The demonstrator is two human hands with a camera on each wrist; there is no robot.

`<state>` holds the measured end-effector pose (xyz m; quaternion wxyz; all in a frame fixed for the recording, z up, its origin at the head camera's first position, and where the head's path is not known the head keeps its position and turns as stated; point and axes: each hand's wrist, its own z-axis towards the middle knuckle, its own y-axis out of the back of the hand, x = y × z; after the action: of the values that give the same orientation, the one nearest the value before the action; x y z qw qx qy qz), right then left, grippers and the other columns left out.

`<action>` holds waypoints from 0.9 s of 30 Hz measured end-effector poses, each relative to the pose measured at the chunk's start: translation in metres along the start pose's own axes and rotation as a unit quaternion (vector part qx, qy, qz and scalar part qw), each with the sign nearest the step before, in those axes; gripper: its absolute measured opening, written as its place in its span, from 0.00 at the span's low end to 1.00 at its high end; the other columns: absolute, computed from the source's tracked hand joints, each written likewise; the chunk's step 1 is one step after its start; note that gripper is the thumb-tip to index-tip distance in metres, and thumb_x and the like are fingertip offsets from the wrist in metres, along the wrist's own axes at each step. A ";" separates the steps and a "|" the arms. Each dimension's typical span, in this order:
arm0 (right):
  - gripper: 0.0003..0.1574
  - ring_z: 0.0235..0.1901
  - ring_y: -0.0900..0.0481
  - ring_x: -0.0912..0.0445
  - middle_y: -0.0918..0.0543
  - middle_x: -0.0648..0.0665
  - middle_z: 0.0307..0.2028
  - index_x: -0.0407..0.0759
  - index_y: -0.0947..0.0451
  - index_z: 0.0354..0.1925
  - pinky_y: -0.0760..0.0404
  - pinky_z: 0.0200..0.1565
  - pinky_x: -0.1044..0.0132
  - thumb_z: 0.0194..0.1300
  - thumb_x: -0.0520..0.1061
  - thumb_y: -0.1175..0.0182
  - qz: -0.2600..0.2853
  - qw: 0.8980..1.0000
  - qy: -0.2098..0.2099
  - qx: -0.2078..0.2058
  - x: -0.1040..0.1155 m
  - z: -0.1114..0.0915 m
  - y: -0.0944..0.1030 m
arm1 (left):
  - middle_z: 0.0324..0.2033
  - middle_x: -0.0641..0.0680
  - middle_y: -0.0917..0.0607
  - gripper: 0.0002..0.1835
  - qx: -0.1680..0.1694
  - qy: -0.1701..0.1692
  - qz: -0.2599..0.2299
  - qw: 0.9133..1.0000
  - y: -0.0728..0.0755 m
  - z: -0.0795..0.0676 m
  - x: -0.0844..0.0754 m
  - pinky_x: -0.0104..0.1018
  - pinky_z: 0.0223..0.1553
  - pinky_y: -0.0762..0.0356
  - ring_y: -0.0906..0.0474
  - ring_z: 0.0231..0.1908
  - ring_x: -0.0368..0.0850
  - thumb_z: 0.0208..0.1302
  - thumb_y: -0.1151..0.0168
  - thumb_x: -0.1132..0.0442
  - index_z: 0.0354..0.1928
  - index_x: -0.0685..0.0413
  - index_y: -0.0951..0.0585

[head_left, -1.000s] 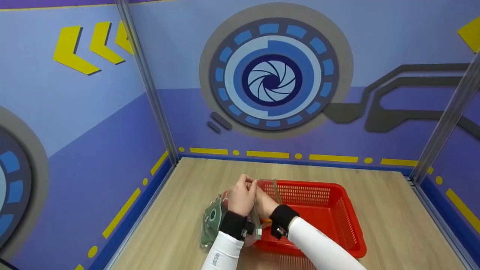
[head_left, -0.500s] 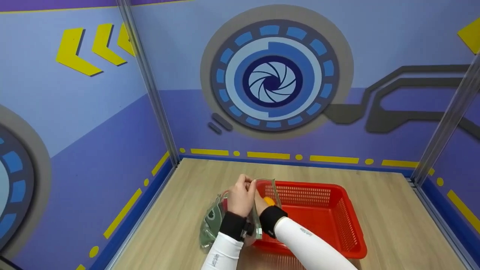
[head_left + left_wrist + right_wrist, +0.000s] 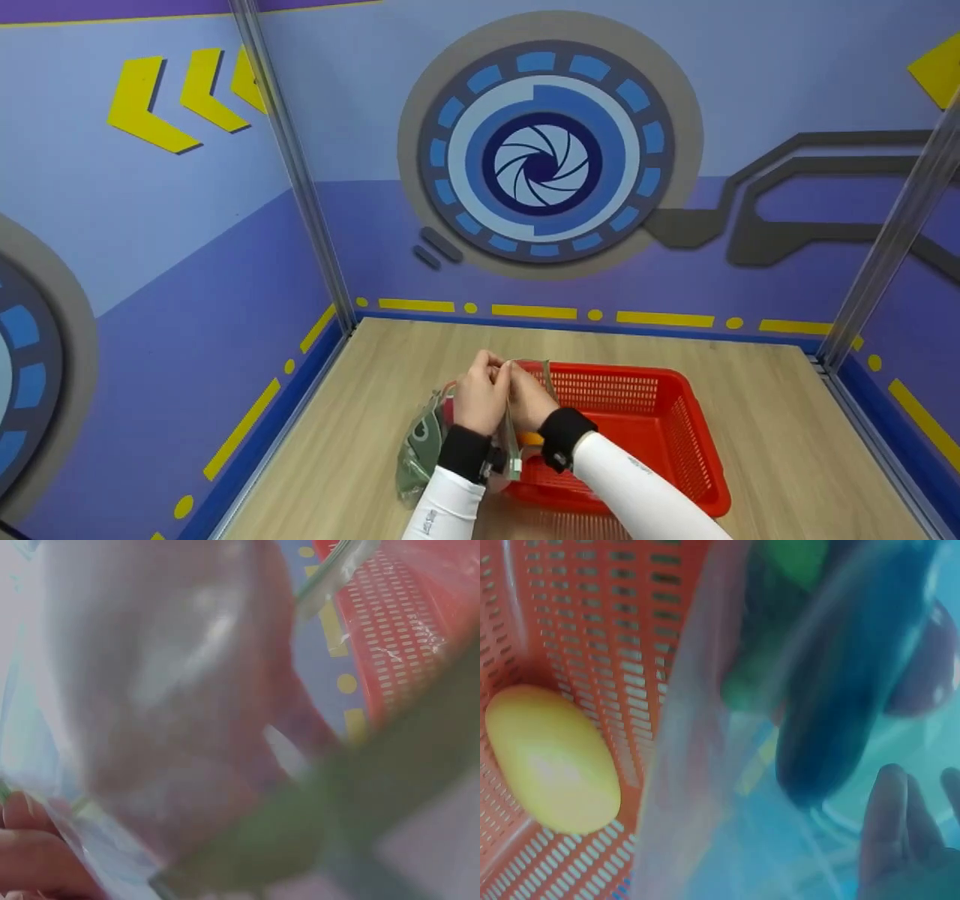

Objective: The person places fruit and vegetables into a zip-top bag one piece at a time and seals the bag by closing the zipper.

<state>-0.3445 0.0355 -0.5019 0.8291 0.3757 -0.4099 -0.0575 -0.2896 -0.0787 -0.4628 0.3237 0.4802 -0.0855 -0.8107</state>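
Note:
My left hand (image 3: pixel 480 397) pinches the upper edge of a clear zip bag (image 3: pixel 421 450) with green print. Level with it, my right hand (image 3: pixel 531 399) reaches in at the bag's mouth, its fingertips hidden behind the left hand in the head view. The right wrist view shows its fingers (image 3: pixel 889 814) fairly straight, with nothing between them. Inside the bag are a dark, long eggplant-like piece (image 3: pixel 840 705), a round purple piece (image 3: pixel 928 664) and something green (image 3: pixel 761 652). A large pinkish shape (image 3: pixel 172 690) blurs the left wrist view.
A red perforated basket (image 3: pixel 694 442) stands on the wooden table (image 3: pixel 795 427), to the right of the bag and partly under my right forearm. In it lies a smooth yellow oval piece (image 3: pixel 551 757), fruit-like. Printed panels (image 3: pixel 360 225) enclose the table at the back and sides.
My right hand went left, further into the bag's mouth, half a second ago and has since come back to the right. The left hand keeps its hold on the zip bag.

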 end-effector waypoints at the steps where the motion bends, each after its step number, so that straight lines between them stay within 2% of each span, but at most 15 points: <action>1: 0.22 0.57 0.19 0.41 0.17 0.35 0.56 0.38 0.21 0.57 0.23 0.61 0.44 0.65 0.36 0.35 0.002 1.000 -0.006 -0.008 0.000 -0.002 0.004 | 0.18 0.51 0.21 0.05 0.001 0.003 -0.001 1.000 0.000 0.000 0.000 0.30 0.22 0.38 0.35 0.17 0.36 0.72 0.36 0.62 0.37 0.54 0.20; 2: 0.21 0.55 0.18 0.40 0.16 0.34 0.54 0.38 0.20 0.56 0.21 0.59 0.44 0.65 0.36 0.35 0.012 1.000 -0.015 -0.018 -0.001 -0.003 0.008 | 0.17 0.51 0.22 0.05 0.003 0.006 -0.004 1.000 0.000 0.000 0.000 0.30 0.22 0.39 0.36 0.17 0.35 0.72 0.36 0.62 0.37 0.54 0.20; 4: 0.15 0.47 0.15 0.43 0.13 0.35 0.47 0.36 0.17 0.52 0.16 0.52 0.50 0.66 0.35 0.35 0.027 0.999 -0.027 -0.037 -0.002 -0.007 0.016 | 0.17 0.50 0.23 0.05 0.006 0.009 -0.009 1.000 0.001 0.001 0.000 0.28 0.21 0.41 0.39 0.16 0.33 0.72 0.36 0.62 0.37 0.55 0.21; 7: 0.09 0.35 0.14 0.50 0.12 0.34 0.40 0.34 0.16 0.47 0.15 0.40 0.60 0.70 0.35 0.38 0.094 0.993 -0.034 -0.057 -0.006 -0.010 0.028 | 0.17 0.49 0.23 0.05 0.008 0.008 -0.013 1.000 0.001 0.000 0.000 0.28 0.21 0.40 0.39 0.15 0.31 0.72 0.37 0.62 0.37 0.55 0.21; 11: 0.09 0.28 0.17 0.57 0.15 0.26 0.37 0.28 0.18 0.45 0.16 0.34 0.65 0.72 0.35 0.40 0.201 0.972 -0.064 -0.100 -0.017 -0.015 0.045 | 0.17 0.48 0.24 0.05 0.006 0.010 -0.014 1.000 0.000 0.001 0.000 0.27 0.21 0.40 0.39 0.15 0.32 0.72 0.37 0.62 0.37 0.55 0.20; 13: 0.10 0.27 0.18 0.58 0.16 0.24 0.37 0.26 0.19 0.45 0.17 0.33 0.65 0.72 0.34 0.41 0.226 0.962 -0.082 -0.132 -0.026 -0.017 0.051 | 0.17 0.48 0.24 0.05 0.008 0.015 -0.015 1.000 0.000 0.001 0.000 0.27 0.21 0.40 0.38 0.16 0.32 0.72 0.36 0.61 0.37 0.54 0.20; 19: 0.11 0.27 0.19 0.58 0.13 0.35 0.33 0.26 0.23 0.51 0.20 0.32 0.68 0.73 0.32 0.44 0.261 0.929 -0.157 -0.210 -0.052 -0.020 0.058 | 0.17 0.45 0.27 0.05 0.013 0.024 -0.023 0.999 0.000 0.002 -0.001 0.27 0.22 0.41 0.38 0.17 0.33 0.72 0.37 0.61 0.38 0.55 0.20; 22: 0.14 0.25 0.21 0.57 0.14 0.37 0.35 0.28 0.25 0.54 0.24 0.30 0.68 0.73 0.31 0.45 0.248 0.918 -0.198 -0.237 -0.066 -0.023 0.054 | 0.17 0.45 0.28 0.05 0.012 0.022 -0.025 0.999 0.000 0.002 -0.002 0.27 0.22 0.41 0.38 0.17 0.33 0.72 0.37 0.62 0.38 0.54 0.20; 24: 0.15 0.28 0.20 0.55 0.15 0.35 0.38 0.29 0.26 0.56 0.23 0.33 0.67 0.72 0.31 0.45 0.220 0.920 -0.218 -0.239 -0.074 -0.026 0.047 | 0.17 0.45 0.28 0.05 0.011 0.016 -0.024 1.000 0.000 0.002 -0.002 0.27 0.22 0.41 0.38 0.17 0.33 0.72 0.36 0.62 0.38 0.55 0.21; 27: 0.18 0.37 0.17 0.49 0.17 0.31 0.45 0.30 0.26 0.57 0.19 0.40 0.61 0.70 0.31 0.43 0.157 0.938 -0.232 -0.204 -0.085 -0.033 0.032 | 0.18 0.45 0.28 0.05 0.011 0.016 -0.021 1.000 -0.001 0.002 -0.001 0.28 0.23 0.41 0.38 0.17 0.34 0.72 0.37 0.61 0.39 0.55 0.21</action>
<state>-0.3829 0.1116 -0.5468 0.7683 0.1061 -0.6241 -0.0946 -0.2909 -0.0777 -0.4611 0.3027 0.4983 -0.0794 -0.8085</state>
